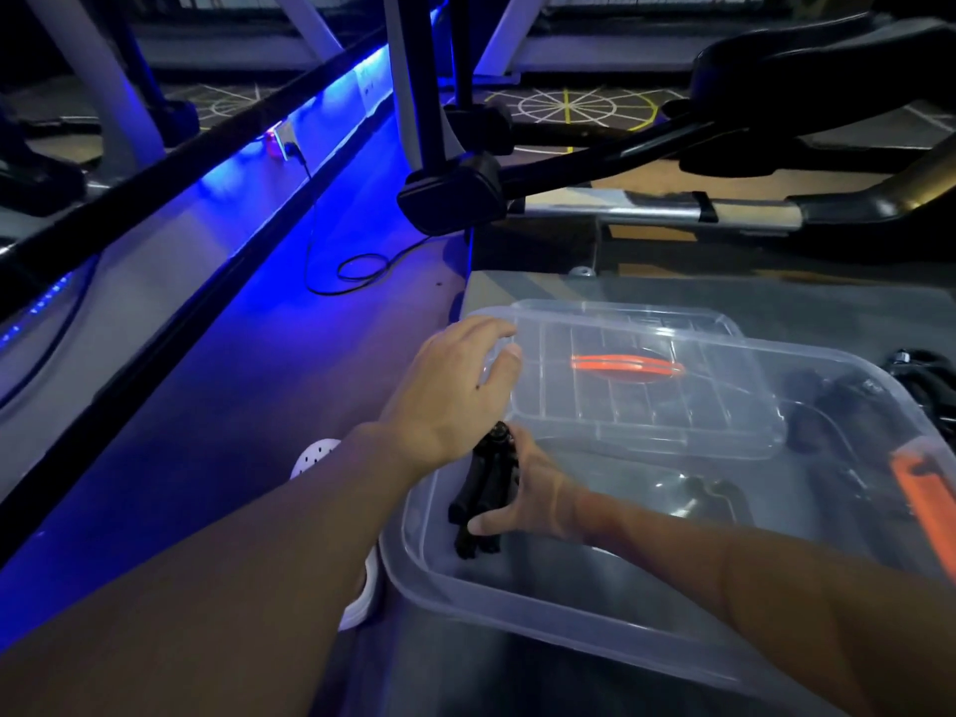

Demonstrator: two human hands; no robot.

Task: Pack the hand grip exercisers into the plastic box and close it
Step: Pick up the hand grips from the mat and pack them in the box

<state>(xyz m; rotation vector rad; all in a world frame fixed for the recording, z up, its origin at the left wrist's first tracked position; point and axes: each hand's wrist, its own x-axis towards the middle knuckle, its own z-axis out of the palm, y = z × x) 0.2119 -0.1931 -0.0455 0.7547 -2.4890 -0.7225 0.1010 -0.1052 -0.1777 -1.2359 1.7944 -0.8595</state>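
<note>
A clear plastic box [517, 608] sits on a grey surface. Its clear lid [636, 385], with an orange handle [626, 365], lies tilted across the box's far side. My left hand [455, 390] grips the lid's left edge. My right hand [533, 499] is inside the box at its left end and holds a black hand grip exerciser [483, 501]. Other black exercisers [714, 499] lie in the box, partly blurred behind the lid. An orange latch [926, 489] shows on the box's right end.
More black items [926, 375] lie on the surface right of the box. An exercise machine frame [569, 199] stands just beyond. A blue-lit strip and a cable [357, 266] run along the floor at left. A white perforated shoe [315, 455] is below the box's left corner.
</note>
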